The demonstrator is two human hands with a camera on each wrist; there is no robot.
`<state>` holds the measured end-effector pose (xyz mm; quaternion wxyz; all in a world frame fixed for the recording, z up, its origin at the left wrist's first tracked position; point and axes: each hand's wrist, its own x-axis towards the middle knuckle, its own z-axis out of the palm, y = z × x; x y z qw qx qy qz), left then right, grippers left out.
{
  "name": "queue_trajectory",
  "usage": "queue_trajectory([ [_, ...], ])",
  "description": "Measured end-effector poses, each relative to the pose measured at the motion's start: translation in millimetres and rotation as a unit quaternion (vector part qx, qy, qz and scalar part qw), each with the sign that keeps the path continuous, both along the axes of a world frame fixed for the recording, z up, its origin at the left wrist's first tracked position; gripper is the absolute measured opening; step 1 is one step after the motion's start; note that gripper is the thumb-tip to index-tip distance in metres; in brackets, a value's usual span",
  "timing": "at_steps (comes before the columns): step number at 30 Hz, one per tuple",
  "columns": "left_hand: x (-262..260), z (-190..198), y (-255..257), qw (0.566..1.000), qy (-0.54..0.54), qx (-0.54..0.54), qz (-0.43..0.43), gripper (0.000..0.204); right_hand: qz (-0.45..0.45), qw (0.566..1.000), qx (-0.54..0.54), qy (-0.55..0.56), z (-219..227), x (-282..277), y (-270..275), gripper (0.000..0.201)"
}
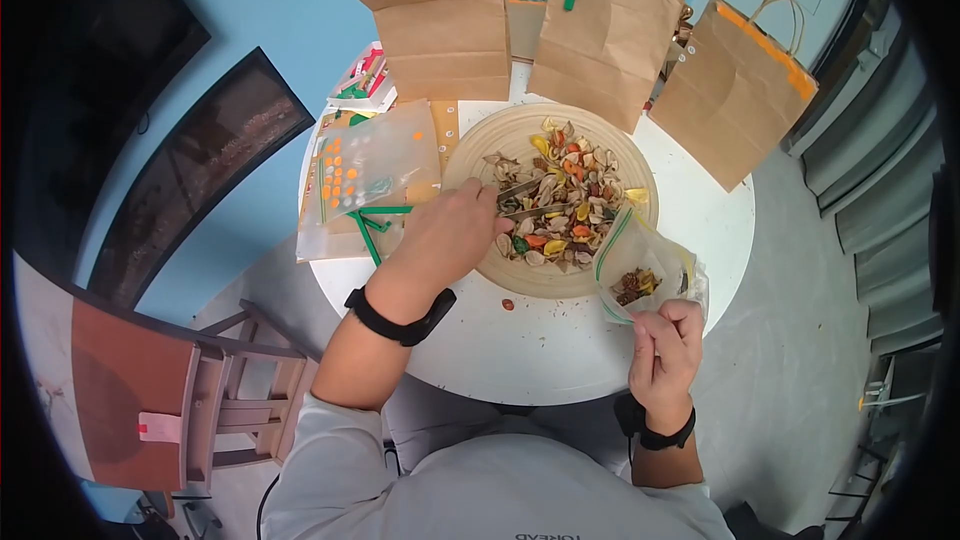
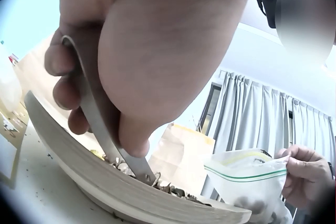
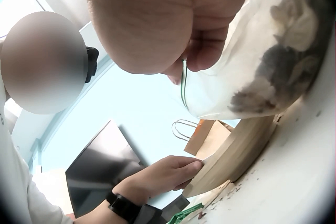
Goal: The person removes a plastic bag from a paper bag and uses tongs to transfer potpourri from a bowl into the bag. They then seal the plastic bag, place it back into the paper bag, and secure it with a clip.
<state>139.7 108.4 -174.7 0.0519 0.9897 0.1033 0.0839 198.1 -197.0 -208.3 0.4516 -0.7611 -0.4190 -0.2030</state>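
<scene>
My left hand (image 1: 445,230) grips metal tongs (image 2: 93,106) over the left side of a round, pale wooden plate (image 1: 487,138). The tong tips reach into a heap of potpourri (image 1: 575,175), dried petals and pods in beige, orange, yellow and green. At the plate's front right, my right hand (image 1: 667,358) pinches the rim of a clear zip bag (image 1: 668,252). Its mouth, edged by a green seal line, gapes toward the plate. Some dark and yellow dried pieces (image 1: 637,286) lie inside the bag.
Three brown paper bags (image 1: 445,40) stand along the back of the white round table (image 1: 455,345). To the left lie a bag with orange dots (image 1: 385,155) and green clip strips (image 1: 375,225). One small reddish piece (image 1: 508,305) sits before the plate.
</scene>
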Motion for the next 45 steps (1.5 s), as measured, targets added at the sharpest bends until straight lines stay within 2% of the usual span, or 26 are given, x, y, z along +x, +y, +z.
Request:
queue_trajectory([
  [5, 11, -4, 2, 0.999, 0.028, -0.039, 0.003, 0.035, 0.005, 1.000, -0.003, -0.005, -1, 3, 0, 0.017],
  [15, 12, -16, 10, 0.998, -0.032, -0.057, -0.018, 0.027, 0.002, 1.000, -0.007, 0.002, 3, 4, 5, 0.016],
  [21, 8, -6, 11, 0.995, -0.069, -0.067, -0.025, 0.025, 0.000, 1.000, -0.006, -0.001, 4, 4, 8, 0.016],
  [26, 0, 16, 2, 0.993, -0.092, -0.063, -0.034, 0.022, -0.002, 1.000, -0.011, 0.007, 10, 4, 12, 0.017],
  [31, -8, 37, -28, 0.986, -0.097, -0.097, -0.096, 0.021, 0.005, 1.000, -0.010, 0.019, 10, 5, 16, 0.017],
  [35, -9, 36, -51, 0.976, -0.073, -0.120, -0.165, 0.027, 0.009, 0.999, -0.010, 0.031, 9, 5, 19, 0.017],
  [38, -7, 37, -64, 0.979, -0.051, -0.095, -0.173, 0.029, 0.011, 0.999, -0.010, 0.032, 9, 4, 17, 0.018],
  [41, -12, 44, -52, 0.976, -0.089, -0.114, -0.162, 0.031, 0.003, 1.000, -0.010, 0.022, 8, 3, 12, 0.019],
  [45, -41, 56, -19, 0.984, -0.096, -0.139, -0.057, 0.038, -0.035, 0.999, 0.009, -0.004, 6, 2, 2, 0.017],
])
